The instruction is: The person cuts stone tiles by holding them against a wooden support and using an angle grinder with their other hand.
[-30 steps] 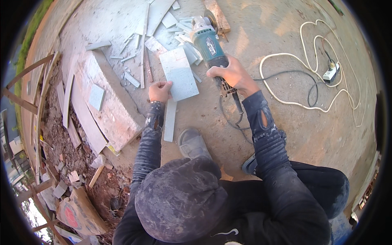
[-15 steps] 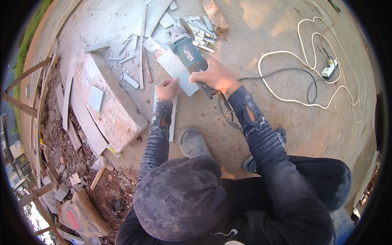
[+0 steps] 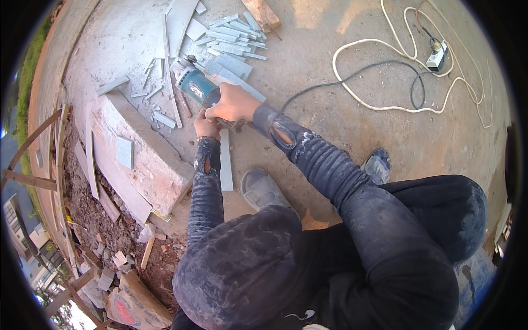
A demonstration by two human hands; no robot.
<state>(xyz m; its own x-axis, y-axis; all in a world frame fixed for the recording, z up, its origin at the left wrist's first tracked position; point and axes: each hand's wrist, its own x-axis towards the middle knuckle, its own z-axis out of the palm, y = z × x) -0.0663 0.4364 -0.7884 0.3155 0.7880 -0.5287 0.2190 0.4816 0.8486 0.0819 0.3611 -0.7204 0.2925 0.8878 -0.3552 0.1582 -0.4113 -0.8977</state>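
Note:
My right hand (image 3: 237, 102) is wrapped round the body of a teal angle grinder (image 3: 196, 87), its metal head pointing up and left. Close under the grinder's rear end is my left hand (image 3: 207, 126), its fingers curled; the grinder and my right hand partly hide them, so what they hold does not show. Pale grey-blue tile pieces (image 3: 234, 67) lie on the ground beyond the grinder, partly covered by it. A long narrow tile strip (image 3: 226, 165) lies beside my left wrist. The cutting disc is hard to make out.
Several cut tile strips (image 3: 234, 36) lie heaped ahead, near a wooden block (image 3: 263, 15). At left stands a concrete slab (image 3: 146, 148) with a small tile (image 3: 125, 152) on it. A dark cord (image 3: 352, 77) and white cable (image 3: 352, 45) run right to a power strip (image 3: 437, 56).
The grinder and my right hand have moved left and slightly down, over my left hand. My left hand has shifted left, off the tile it was touching. The view has shifted too.

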